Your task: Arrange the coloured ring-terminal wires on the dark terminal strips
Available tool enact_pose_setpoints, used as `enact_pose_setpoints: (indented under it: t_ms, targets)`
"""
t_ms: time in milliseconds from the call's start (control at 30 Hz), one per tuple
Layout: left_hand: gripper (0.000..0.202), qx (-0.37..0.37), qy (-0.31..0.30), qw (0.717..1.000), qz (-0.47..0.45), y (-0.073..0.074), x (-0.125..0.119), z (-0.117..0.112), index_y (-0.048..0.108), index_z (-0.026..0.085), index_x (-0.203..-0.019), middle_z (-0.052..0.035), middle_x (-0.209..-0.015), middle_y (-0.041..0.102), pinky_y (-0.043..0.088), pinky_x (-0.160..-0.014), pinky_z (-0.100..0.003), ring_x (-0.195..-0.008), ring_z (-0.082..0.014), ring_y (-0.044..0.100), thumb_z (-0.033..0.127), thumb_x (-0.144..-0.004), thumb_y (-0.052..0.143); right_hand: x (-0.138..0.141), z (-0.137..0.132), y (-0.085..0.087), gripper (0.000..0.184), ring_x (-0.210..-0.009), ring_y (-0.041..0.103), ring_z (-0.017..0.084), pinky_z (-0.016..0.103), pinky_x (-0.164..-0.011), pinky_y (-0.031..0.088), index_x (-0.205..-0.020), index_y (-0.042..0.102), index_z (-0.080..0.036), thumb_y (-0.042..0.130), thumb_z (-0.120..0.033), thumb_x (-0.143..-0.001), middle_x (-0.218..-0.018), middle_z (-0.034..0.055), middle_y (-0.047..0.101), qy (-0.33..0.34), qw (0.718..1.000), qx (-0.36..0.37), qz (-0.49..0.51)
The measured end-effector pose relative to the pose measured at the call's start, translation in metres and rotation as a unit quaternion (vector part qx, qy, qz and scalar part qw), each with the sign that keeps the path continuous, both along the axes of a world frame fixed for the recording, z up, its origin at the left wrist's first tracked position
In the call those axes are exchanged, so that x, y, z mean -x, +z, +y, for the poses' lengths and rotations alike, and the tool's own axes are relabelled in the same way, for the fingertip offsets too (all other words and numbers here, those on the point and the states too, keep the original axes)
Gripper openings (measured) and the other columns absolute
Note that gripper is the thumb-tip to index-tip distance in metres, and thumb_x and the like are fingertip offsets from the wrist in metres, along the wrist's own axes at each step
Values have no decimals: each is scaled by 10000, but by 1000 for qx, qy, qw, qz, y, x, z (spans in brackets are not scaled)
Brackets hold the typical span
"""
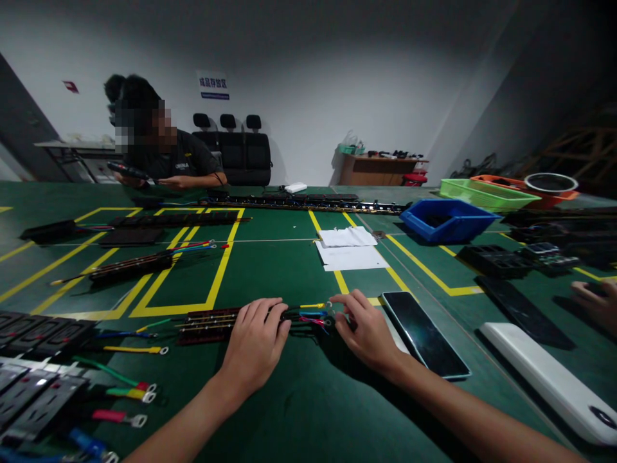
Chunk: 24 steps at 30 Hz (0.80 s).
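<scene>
Left hand [258, 341] closed over the right end of a dark strip [207, 326], which lies on the green table [289, 405]; wires [312, 307] run out rightward from under it; right hand [364, 331] has thumb and forefinger parted beside the wire ends, contact uncertain; phone [424, 334] just beside the right wrist; paper [357, 257] beyond; blue bin [448, 228] farther off, to the right; across the table, a person in a dark shirt [195, 157] holds a dark object [129, 171].
</scene>
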<state>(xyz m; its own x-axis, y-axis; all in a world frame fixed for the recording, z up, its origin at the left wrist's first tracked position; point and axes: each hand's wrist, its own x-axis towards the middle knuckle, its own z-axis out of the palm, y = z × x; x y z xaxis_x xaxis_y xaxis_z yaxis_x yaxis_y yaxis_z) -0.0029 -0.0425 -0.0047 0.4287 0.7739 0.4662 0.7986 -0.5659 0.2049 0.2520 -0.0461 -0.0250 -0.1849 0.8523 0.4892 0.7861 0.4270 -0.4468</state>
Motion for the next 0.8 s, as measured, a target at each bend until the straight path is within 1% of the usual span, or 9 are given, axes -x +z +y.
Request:
enact_pose_setpoints:
  t_ms: [67,167,333,400,500,567,733,800]
  targets:
    - [285,6,-1,1000,1,0,0,0,641,190,-1226,-101,-1250,679,480,-1015,-523,-1180,-281,607,290,-1036,454,-1,-2,1,224,-672,570,145,277,-621,455,-1061,681,-197,493,-176,-942,-892,48,583,10,1000,-25,15]
    - [282,6,0,1000,1,0,0,0,641,194,-1227,-101,-1245,681,483,-1010,-526,-1171,-281,611,289,-1034,457,-2,-2,-2,242,-671,563,145,276,-620,463,-975,727,-212,489,-175,-952,-823,36,562,31,998,-49,26]
    - [278,-1,2,1000,-2,-1,0,1,643,203,-1220,-99,-1242,682,488,-1004,-514,-1164,-277,612,285,-1031,457,-1,0,-7,257,-697,586,154,287,-647,486,-958,757,-211,508,-155,-930,-821,41,600,65,998,-24,-3]
    - [280,-1,1,1000,-2,-1,0,1,643,203,-1218,-99,-1241,682,488,-1005,-515,-1165,-276,612,289,-1033,452,-1,0,-5,253,-689,586,153,284,-638,482,-986,742,-204,500,-154,-932,-822,43,604,53,998,-30,6]
    - [281,-1,0,1000,-4,-2,0,1,643,203,-1218,-98,-1242,682,489,-1009,-523,-1171,-278,612,292,-1035,450,-1,-1,-2,287,-657,572,147,274,-605,468,-1119,698,-192,482,-154,-934,-847,50,605,17,999,-38,27]
    - [279,-3,0,1000,-4,-2,0,1,642,204,-1219,-97,-1243,683,490,-1010,-527,-1175,-280,613,290,-1033,451,-1,-1,-3,323,-645,567,146,274,-601,465,-1179,681,-186,475,-153,-932,-869,55,609,10,999,-30,25]
    - [279,-2,-2,1000,1,-2,1,1,638,203,-1227,-101,-1248,684,488,-1012,-530,-1176,-281,614,283,-1033,455,1,1,-6,327,-663,583,149,277,-633,457,-1155,707,-210,488,-148,-920,-864,41,626,23,999,13,-32]
    - [279,0,-1,1000,2,-2,1,1,637,198,-1230,-105,-1253,681,486,-1014,-533,-1180,-284,611,281,-1032,459,1,1,-5,339,-645,574,145,279,-631,450,-1172,694,-202,491,-141,-908,-868,39,626,19,999,22,-35]
